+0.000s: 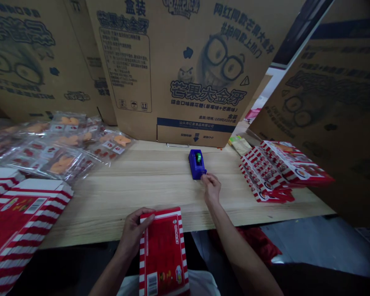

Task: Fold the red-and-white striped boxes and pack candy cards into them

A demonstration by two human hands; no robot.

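My left hand (pixel 135 230) grips a red box with red-and-white striped edges (pixel 163 250) by its upper left corner, thumb on the face. The box sits at the table's front edge, above my lap, with a barcode near its lower end. Further off, my right hand (pixel 211 187) reaches to the front end of a blue tape dispenser (pixel 193 164), which carries a small green roll. Its thumb and fingers are pinched together at the cutting edge; whatever tape lies between them is too small to see clearly.
Clear packets (pixel 64 152) of shaped sweets lie at the left, behind stacked flat striped cartons (pixel 27 218). Several striped boxes (pixel 277 170) are piled at the right. Big cardboard boxes (pixel 185 74) wall off the back, and another carton (pixel 320 107) stands at the right side.
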